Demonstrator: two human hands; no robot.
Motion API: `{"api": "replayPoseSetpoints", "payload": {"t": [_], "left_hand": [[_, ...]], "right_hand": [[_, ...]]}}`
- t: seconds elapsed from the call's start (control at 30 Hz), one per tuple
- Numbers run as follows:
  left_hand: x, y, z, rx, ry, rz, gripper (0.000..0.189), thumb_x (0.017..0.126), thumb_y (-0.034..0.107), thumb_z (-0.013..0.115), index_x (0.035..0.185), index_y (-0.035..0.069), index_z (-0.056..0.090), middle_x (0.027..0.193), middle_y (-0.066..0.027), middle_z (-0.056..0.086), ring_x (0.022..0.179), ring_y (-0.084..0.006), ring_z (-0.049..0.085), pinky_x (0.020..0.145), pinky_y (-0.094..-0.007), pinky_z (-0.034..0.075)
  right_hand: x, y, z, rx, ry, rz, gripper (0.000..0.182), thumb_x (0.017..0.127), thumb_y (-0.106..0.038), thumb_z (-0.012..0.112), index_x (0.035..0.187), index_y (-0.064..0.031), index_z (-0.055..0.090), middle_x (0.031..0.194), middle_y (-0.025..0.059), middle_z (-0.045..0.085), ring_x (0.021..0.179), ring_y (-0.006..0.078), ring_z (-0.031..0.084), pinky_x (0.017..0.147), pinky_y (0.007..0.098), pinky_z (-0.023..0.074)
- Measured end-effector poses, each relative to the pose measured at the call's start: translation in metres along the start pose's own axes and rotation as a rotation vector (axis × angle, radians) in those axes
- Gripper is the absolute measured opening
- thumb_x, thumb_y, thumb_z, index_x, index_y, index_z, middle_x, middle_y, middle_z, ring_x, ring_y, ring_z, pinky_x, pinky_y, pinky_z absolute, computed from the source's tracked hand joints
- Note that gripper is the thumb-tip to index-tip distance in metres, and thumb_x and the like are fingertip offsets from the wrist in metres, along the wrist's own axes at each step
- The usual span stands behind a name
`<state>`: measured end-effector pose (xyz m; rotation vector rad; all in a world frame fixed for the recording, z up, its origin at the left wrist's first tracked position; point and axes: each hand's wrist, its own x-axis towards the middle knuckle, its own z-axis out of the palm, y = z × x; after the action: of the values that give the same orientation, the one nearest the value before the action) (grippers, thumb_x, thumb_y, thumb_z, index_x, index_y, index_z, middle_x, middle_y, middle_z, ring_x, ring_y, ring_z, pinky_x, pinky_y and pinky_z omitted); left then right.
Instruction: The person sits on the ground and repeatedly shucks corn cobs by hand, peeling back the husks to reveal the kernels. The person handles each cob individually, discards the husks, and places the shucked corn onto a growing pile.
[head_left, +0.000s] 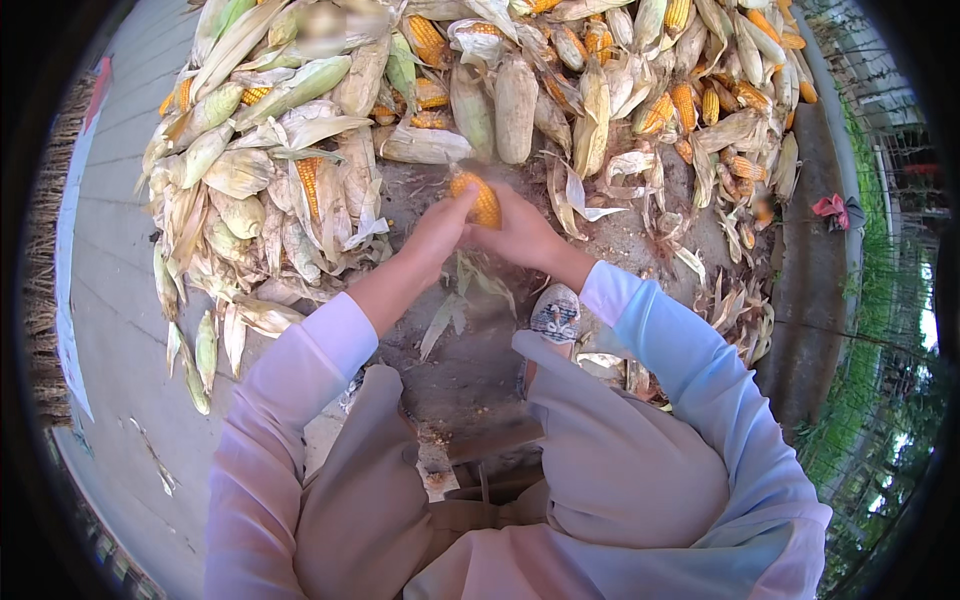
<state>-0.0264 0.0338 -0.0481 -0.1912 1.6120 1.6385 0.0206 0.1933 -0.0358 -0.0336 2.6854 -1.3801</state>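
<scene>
An orange ear of corn (478, 196) is gripped between my two hands, its kernels bare near the top. My left hand (442, 225) has its thumb laid along the kernels. Around the ear's lower right side curls my right hand (521, 231). Pale green husk leaves (472, 279) show just beneath the hands; whether they are still joined to the ear I cannot tell. Just beyond the hands lies the near edge of a big heap of unhusked corn ears (516, 109).
The heap spreads left, with husked ears (682, 109) at the far right. Loose husks (724, 315) litter the ground on the right. A shoe (556, 313) on my foot stands below the right hand. A wire fence (892, 285) runs along the right, and concrete (135, 300) lies left.
</scene>
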Motion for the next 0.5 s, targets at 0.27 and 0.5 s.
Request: {"api": "replayPoseSetpoints", "payload": {"t": [0.27,0.5], "left_hand": [[-0.025,-0.021,-0.007,0.023,-0.067,-0.010,0.038,0.103,0.038,0.054,0.125,0.008,0.061,0.114,-0.0025,0.064,0.105,-0.0118,0.060,0.092,-0.0285,0.046],[-0.021,-0.026,-0.012,-0.022,-0.061,-0.058,0.031,0.104,0.029,0.053,0.123,0.008,0.063,0.109,-0.0006,0.065,0.098,-0.0090,0.061,0.086,-0.0260,0.048]], "right_hand": [[0.058,0.015,-0.008,-0.167,0.114,0.281,0.066,0.090,-0.054,0.064,0.113,0.0069,0.056,0.097,0.0293,0.067,0.093,0.0430,0.067,0.082,0.0483,0.0515],[0.081,0.036,-0.011,-0.425,-0.075,0.248,0.060,0.091,-0.051,0.062,0.114,0.0045,0.059,0.098,0.0272,0.069,0.094,0.0430,0.067,0.082,0.0500,0.0517]]}}
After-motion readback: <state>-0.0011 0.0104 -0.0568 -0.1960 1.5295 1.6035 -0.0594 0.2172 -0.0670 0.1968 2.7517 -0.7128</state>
